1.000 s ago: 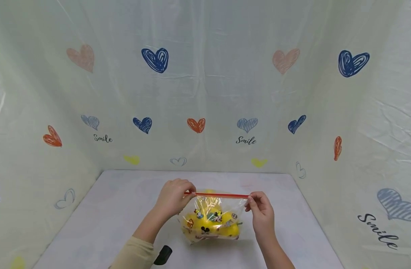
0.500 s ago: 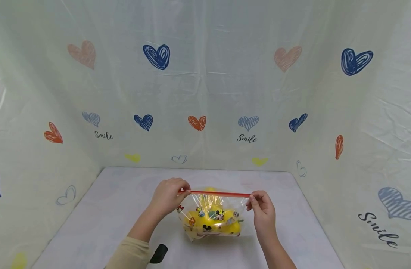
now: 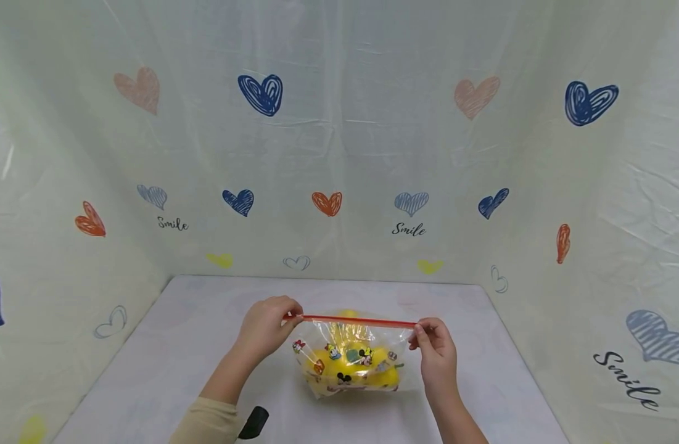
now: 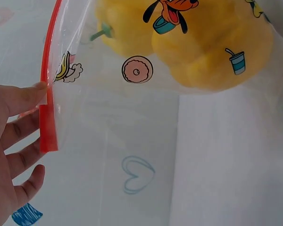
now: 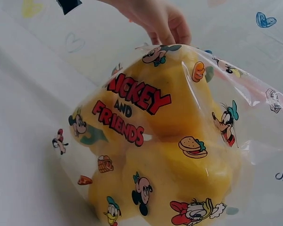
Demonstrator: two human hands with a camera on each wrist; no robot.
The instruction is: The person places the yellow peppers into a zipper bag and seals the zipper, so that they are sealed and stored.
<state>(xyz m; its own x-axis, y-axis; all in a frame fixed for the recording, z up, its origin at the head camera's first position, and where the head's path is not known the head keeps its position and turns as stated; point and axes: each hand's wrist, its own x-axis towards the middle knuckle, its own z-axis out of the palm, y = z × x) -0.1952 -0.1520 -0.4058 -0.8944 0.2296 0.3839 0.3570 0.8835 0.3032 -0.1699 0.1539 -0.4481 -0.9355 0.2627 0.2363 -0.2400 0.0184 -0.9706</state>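
Observation:
A clear zip bag (image 3: pixel 317 336) printed with cartoon figures sits mid-table in the head view, with a red zip strip (image 3: pixel 361 321) along its top. Several yellow bell peppers (image 4: pixel 217 52) with green stems show through the plastic. My left hand (image 3: pixel 266 327) pinches the strip near its left end between thumb and fingers; in the left wrist view a short red end hangs past the thumb. At the opposite top corner, my right hand (image 3: pixel 439 354) pinches the strip's right end. The right wrist view shows the bag's printed side (image 5: pixel 146 127), my right hand mostly outside that frame.
The white table (image 3: pixel 161 364) extends around the bag on all sides. Pale curtains (image 3: pixel 328 154) printed with hearts and "Smile" rise behind and at both sides. A black object (image 3: pixel 254 422) is beside my left sleeve (image 3: pixel 208 419).
My left hand has slid leftward along the red strip, and the stretch of strip between the hands has grown longer. My right hand stays at its corner. The bag has barely shifted.

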